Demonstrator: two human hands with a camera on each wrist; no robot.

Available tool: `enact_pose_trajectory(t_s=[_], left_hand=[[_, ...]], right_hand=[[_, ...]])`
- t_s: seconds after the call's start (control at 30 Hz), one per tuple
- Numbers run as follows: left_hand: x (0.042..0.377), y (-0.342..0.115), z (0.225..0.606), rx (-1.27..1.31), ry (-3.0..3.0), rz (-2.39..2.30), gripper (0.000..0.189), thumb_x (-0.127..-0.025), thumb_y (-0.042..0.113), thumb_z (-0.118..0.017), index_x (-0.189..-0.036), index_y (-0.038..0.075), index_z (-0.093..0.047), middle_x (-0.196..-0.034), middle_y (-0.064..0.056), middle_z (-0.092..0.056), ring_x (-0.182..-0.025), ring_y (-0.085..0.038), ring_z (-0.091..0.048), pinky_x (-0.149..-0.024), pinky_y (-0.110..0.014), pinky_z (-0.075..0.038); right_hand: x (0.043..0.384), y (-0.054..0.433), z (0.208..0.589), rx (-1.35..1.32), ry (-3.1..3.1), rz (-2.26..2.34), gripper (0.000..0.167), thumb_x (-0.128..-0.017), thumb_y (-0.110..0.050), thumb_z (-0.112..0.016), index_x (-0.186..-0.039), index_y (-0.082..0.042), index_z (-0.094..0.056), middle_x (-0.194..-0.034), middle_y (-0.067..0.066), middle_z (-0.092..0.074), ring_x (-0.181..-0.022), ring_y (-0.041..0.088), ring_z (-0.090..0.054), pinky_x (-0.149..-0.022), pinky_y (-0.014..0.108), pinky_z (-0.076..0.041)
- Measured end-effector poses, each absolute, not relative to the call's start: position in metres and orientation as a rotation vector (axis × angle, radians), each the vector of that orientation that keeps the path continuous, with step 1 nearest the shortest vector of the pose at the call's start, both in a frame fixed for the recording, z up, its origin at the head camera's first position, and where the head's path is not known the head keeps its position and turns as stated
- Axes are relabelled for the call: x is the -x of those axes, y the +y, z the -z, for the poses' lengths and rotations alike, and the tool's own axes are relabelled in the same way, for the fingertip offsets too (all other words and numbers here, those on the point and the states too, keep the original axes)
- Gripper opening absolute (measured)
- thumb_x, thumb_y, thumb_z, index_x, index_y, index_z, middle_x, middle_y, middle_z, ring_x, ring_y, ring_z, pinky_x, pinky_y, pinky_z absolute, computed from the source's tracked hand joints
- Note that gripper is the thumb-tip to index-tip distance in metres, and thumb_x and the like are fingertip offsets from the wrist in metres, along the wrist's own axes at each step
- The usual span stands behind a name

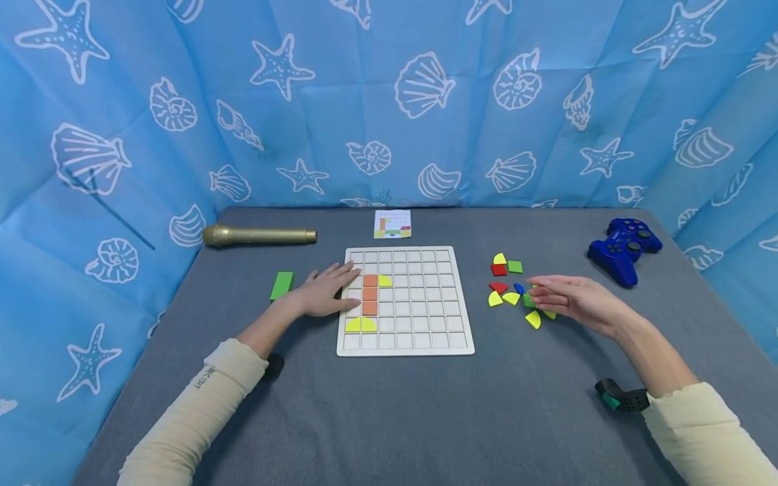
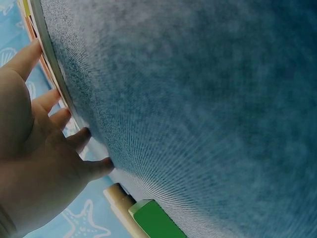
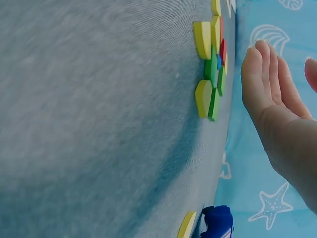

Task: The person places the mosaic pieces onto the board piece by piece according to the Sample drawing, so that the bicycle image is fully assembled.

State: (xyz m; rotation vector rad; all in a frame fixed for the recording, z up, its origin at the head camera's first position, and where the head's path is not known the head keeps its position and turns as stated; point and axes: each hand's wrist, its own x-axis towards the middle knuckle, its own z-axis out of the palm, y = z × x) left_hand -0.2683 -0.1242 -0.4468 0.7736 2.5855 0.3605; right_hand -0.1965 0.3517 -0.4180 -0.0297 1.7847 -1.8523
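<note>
Grid board is lying flat at the middle of the table, and from my end I am seeing it partly filled. Three orange square tiles are forming a column near its left side; a yellow quarter-circle tile is sitting just right of the top one, and two more yellow quarter-circles are lying side by side lower down. I am judging this an early stage: most visible cells are showing bare, and the printed card beyond is showing green and red I am not finding on the board. The left hand is resting spread on the left edge. The right hand is hovering by the loose tiles, fingers nearly straight and pressed together, with nothing visible in its grasp. A green block, a gold microphone and a blue game controller are lying farther out on the gray cloth. Blue curtains with white shells and starfish are hanging around the table.
</note>
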Motion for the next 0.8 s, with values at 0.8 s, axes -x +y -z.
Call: enact_pose_trajectory(t_s=[0.8], left_hand=[[0.269, -0.124, 0.447, -0.760, 2.573, -0.355, 0.074, -0.097, 0.051, -0.047, -0.155, 0.016, -0.017, -0.159, -0.007, -0.007, -0.144, -0.032, -0.003, -0.108, -0.061, -0.003]], right_hand=[[0.183, 0.352, 0.430, 0.014, 2.086, 1.582, 0.059, -0.104, -0.026, -0.043, -0.141, 0.017, -0.027, -0.133, 0.020, -0.050, -0.105, 0.003, -0.058, -0.092, 0.027, -0.046]])
